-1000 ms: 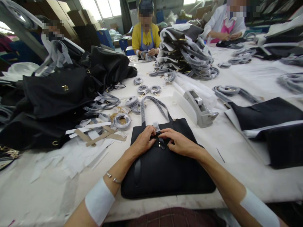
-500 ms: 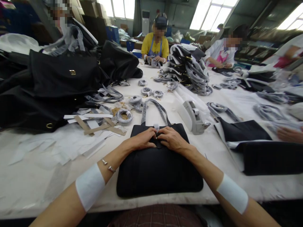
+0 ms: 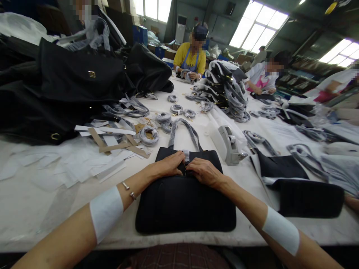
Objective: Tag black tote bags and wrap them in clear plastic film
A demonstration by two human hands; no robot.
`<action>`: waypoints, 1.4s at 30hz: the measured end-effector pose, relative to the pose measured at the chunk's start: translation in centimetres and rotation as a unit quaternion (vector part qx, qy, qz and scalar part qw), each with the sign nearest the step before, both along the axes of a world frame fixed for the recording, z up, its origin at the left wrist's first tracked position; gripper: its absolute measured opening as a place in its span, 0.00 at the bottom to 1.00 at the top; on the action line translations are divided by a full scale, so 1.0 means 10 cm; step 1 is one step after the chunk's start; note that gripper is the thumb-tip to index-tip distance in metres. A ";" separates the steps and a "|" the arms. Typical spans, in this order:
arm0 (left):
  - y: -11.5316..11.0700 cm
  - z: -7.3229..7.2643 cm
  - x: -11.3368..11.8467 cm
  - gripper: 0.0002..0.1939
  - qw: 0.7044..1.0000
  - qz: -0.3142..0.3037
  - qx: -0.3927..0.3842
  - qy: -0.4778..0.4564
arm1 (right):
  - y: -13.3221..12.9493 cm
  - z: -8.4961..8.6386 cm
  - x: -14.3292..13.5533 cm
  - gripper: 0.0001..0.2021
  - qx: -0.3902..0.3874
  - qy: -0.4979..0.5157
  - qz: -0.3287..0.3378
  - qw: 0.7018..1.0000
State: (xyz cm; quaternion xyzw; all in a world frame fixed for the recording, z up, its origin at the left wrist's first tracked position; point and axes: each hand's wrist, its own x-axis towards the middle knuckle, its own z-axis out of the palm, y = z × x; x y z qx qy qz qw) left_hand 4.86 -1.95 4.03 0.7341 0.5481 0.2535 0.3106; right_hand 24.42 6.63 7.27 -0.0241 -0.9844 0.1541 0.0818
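Note:
A black handbag [image 3: 185, 205] lies flat on the white table in front of me. Its wrapped handle [image 3: 183, 129] stretches away from me in a loop. My left hand [image 3: 172, 164] and my right hand [image 3: 203, 170] meet at the bag's upper middle, fingers bent and closed around the clasp area. Between them a small bit of metal shows, but my fingers cover most of the clasp. A strip of white wrapping [image 3: 186, 155] lies over the bag just beyond my fingertips.
A tape dispenser [image 3: 230, 145] stands right of the bag. To the left are paper strips [image 3: 112, 144], coiled wrapped straps [image 3: 148, 135] and piled black bags [image 3: 75, 78]. Another black bag [image 3: 311, 198] lies at right. Across the table a co-worker [image 3: 190, 56] handles a wrapped strap.
The view has tilted a little. My right hand has drawn slightly down from the white wrapping, which shows more now. Both hands stay at the clasp area.

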 end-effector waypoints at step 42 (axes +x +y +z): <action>-0.60 0.81 0.26 0.13 0.981 0.022 -0.062 0.181 | 0.06 0.39 0.11 0.15 -0.255 -0.198 -0.083 0.943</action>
